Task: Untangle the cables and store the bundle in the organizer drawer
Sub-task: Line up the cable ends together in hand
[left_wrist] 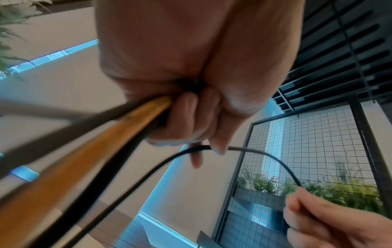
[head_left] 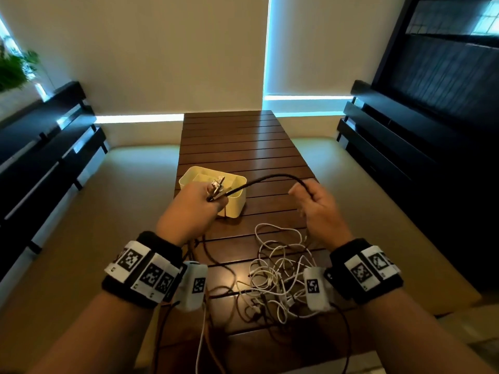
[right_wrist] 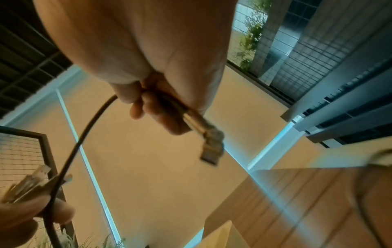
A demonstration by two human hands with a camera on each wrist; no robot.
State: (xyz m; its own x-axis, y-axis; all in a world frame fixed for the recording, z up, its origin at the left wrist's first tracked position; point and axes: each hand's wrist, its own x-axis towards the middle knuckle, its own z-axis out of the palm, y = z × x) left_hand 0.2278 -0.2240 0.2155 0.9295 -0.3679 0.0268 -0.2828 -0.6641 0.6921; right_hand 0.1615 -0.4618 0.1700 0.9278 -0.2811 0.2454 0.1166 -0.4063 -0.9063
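Note:
My left hand [head_left: 199, 209] grips several cable ends, their metal plugs [head_left: 217, 186] sticking out above the pale yellow organizer box [head_left: 235, 209]. In the left wrist view it [left_wrist: 191, 120] clamps an orange and several dark cords. A black cable [head_left: 280, 176] arcs from it to my right hand [head_left: 316, 206], which pinches the cable's other end; its metal plug [right_wrist: 212, 147] pokes out past the fingers [right_wrist: 161, 115]. A tangle of white and dark cables [head_left: 275, 273] lies on the slatted wooden table [head_left: 243, 141] below both hands.
The organizer box stands left of centre on the narrow table, its divided compartments open on top. Dark slatted benches [head_left: 46, 147] run along both sides. Cords [head_left: 202, 333] hang over the table's near edge.

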